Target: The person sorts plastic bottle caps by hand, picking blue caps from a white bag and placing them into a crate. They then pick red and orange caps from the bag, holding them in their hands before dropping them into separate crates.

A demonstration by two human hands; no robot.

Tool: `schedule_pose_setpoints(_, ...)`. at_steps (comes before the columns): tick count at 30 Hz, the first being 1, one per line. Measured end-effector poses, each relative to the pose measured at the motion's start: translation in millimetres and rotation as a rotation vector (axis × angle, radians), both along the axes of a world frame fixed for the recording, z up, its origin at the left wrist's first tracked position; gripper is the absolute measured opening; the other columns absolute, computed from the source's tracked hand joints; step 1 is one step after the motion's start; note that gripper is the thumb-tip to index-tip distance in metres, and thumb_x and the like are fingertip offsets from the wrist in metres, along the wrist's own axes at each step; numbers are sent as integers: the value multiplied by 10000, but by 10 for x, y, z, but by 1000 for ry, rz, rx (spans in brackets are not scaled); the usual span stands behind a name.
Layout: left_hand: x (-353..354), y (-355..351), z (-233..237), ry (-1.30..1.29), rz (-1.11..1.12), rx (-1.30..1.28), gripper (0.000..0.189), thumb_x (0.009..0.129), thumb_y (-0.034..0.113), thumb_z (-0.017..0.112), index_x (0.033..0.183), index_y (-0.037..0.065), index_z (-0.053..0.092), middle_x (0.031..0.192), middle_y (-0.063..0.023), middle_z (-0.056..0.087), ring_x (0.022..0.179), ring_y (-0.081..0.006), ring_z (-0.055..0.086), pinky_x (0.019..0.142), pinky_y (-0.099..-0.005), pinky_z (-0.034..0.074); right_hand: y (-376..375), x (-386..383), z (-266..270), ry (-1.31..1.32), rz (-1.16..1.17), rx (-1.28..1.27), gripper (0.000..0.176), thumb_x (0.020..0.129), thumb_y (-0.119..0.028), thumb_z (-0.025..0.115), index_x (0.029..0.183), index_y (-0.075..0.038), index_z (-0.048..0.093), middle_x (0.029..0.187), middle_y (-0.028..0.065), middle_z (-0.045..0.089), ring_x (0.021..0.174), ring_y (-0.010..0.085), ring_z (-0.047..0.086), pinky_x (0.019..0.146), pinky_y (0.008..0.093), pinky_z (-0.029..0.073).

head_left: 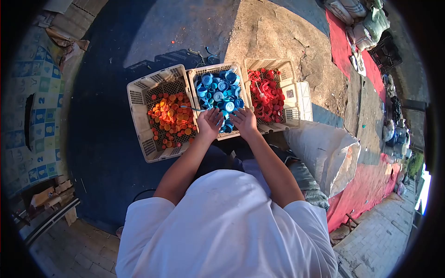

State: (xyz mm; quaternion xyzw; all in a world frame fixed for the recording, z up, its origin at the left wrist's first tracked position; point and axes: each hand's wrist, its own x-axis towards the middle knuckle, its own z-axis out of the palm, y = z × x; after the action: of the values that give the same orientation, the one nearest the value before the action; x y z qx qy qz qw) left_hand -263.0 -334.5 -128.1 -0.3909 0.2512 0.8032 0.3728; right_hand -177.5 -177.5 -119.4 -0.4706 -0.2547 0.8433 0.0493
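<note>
Both my hands are held palm up over the near part of the middle crate point(191, 76), which is full of blue plastic caps point(223, 86). My left hand point(210, 121) has its fingers stretched out and nothing in its palm. Opposite it, my right hand point(244, 120) is likewise spread and bare. To the left stands a larger crate point(139, 85) with orange caps point(170, 112) in its middle. Red caps point(268, 95) lie in the crate point(287, 69) on the right. The blue caps under my hands are partly hidden.
A white woven sack point(320, 148) leans right of the crates, beside a dark bag point(308, 183). Blue sheeting point(106, 129) covers the ground at left, and red sheeting point(361, 190) lies at right. Several filled bags point(364, 30) sit at the far right.
</note>
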Motion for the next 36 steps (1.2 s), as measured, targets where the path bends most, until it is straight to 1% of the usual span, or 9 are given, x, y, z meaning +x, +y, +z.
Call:
schedule_pose_setpoints(3, 37, -71, -33, -12, -52, -47, 359, 964, 304, 538, 1206, 43, 582, 1178, -84, 648, 1072, -279, 628, 880, -406, 550, 204, 245, 61, -67, 54, 17, 526, 1014, -367, 472, 1358, 30, 445, 1396, 240, 527, 1228, 410, 586, 1069, 520, 455)
schedule_pose_setpoints(4, 35, -58, -52, -4, -76, -57, 345, 963, 304, 539, 1189, 48, 586, 1170, -78, 650, 1057, -274, 627, 867, -399, 548, 274, 351, 51, -64, 63, 7, 415, 1001, -345, 503, 1244, -9, 494, 1278, 197, 602, 1135, 372, 636, 1027, 500, 484)
schedule_pose_setpoints(7, 32, 7, 9, 22, -133, -48, 292, 957, 300, 550, 1124, 68, 608, 1130, -59, 657, 1009, -245, 616, 871, -379, 518, 397, 690, 71, -84, 89, 42, 405, 995, -345, 514, 1254, -34, 501, 1257, 180, 622, 1115, 353, 646, 1003, 480, 497)
schedule_pose_setpoints(11, 74, 182, 81, 8, -201, -20, 279, 943, 292, 568, 1120, 81, 614, 1120, -51, 657, 1022, -227, 610, 905, -373, 495, 495, 1174, 116, -118, -44, 2, 406, 996, -359, 513, 1266, -55, 511, 1225, 140, 623, 1083, 320, 651, 982, 456, 492)
schedule_pose_setpoints(16, 287, 479, 122, -1, -392, -22, 277, 965, 282, 547, 1152, 87, 604, 1155, -49, 637, 1037, -226, 608, 943, -383, 487, 604, 1705, 491, -145, -210, 31, 294, 1006, -302, 493, 1185, -94, 599, 1033, 55, 691, 1017, 272, 677, 938, 415, 518)
schedule_pose_setpoints(23, 749, 999, 136, 3, -716, 1, 236, 974, 250, 520, 1117, 84, 610, 1134, -42, 657, 1040, -235, 633, 918, -383, 512, 799, 2627, 915, -76, -519, 186, 323, 1008, -283, 484, 1226, -69, 591, 1067, 75, 693, 933, 237, 687, 862, 375, 530)
schedule_pose_setpoints(31, 1513, 2043, 374, 62, -895, -78, 239, 948, 260, 548, 1085, 96, 657, 1103, -25, 679, 1015, -210, 633, 889, -382, 515, 1184, 3718, 1109, -112, -816, 264, 318, 999, -273, 533, 1189, -36, 628, 1033, 89, 700, 873, 201, 688, 810, 329, 533)
schedule_pose_setpoints(34, 1946, 2526, 518, 73, -1054, -71, 246, 953, 258, 544, 1100, 98, 660, 1113, -25, 687, 997, -220, 640, 878, -389, 516, 1347, 4081, 1208, -177, -794, 458, 243, 1008, -227, 556, 1140, -49, 654, 981, 66, 716, 837, 167, 695, 770, 299, 532)
schedule_pose_setpoints(36, 2194, 2899, 631, 92, -1139, -67, 249, 960, 252, 536, 1108, 94, 659, 1102, -27, 694, 994, -221, 640, 875, -389, 511, 1431, 4318, 1081, -240, -853, 758, 190, 992, -158, 617, 1125, -30, 664, 988, 56, 711, 826, 141, 673, 761, 280, 524)
